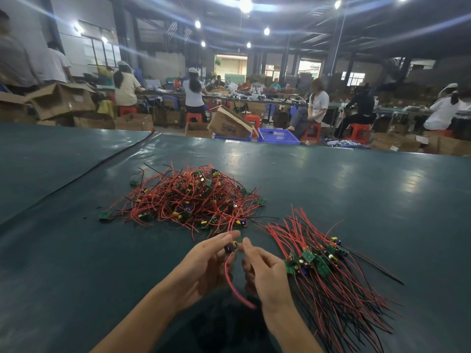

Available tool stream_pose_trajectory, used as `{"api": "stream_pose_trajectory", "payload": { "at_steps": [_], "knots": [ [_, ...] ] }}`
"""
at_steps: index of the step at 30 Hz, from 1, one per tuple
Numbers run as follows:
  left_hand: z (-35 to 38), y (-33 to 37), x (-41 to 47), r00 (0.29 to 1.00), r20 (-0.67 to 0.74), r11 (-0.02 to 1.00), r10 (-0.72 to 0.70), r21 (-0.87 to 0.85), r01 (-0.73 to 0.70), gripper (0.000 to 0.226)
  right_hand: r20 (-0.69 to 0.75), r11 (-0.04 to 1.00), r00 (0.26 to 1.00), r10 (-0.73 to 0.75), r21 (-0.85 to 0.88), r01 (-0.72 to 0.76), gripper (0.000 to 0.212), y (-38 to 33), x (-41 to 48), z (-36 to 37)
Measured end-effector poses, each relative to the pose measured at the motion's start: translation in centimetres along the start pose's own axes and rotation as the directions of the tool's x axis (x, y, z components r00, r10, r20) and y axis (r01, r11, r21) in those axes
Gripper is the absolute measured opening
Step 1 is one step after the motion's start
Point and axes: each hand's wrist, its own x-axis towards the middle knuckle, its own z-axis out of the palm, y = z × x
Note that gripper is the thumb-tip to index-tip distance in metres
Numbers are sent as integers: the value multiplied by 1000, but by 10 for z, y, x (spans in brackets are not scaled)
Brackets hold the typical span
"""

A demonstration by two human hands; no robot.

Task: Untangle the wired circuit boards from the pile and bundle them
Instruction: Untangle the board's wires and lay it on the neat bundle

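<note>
A tangled pile of small green circuit boards with red and black wires lies on the dark green table, just beyond my hands. To the right lies a sorted bundle, boards side by side and wires fanned out. My left hand pinches one small wired board between thumb and fingers. A red wire from it curves down toward me, another runs up to the pile. My right hand is beside it, its index fingertip touching the board; whether it grips is unclear.
A black seam or cable runs diagonally across the table's left side. Past the far table edge stand cardboard boxes, a blue crate, red stools and several seated workers at benches.
</note>
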Motion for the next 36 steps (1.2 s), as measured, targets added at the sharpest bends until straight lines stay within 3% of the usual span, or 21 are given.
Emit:
{"api": "stream_pose_trajectory", "payload": {
  "at_steps": [3,9,15,20,23,27,31,36],
  "knots": [
    [-2,-2,-2,1000,0,994,1,106,-1,59,51,992,994,96,82,-100,64,-1,-2,1],
    [-4,-6,-3,999,30,988,33,149,-37,69,116,970,980,163,161,-180,24,-2,-3,-1],
    [-4,-10,0,997,20,993,69,90,-70,39,-10,942,994,113,319,-104,13,-5,0,-3],
    [1,-22,-4,973,72,889,220,397,-230,27,-147,957,985,93,286,-48,19,-7,0,-4],
    [5,-25,-5,948,5,814,319,510,-277,46,-156,981,987,46,196,-15,23,-7,-3,-2],
    [10,-25,-4,898,-66,805,435,475,-355,29,-130,988,992,1,152,19,14,-8,-7,4],
    [8,-23,-4,903,-74,836,423,416,-357,30,-105,988,994,-40,145,55,17,-13,-10,7],
    [6,-23,-2,930,-52,865,363,391,-316,37,-136,961,981,136,258,-97,25,-15,-9,7]
  ]
}}
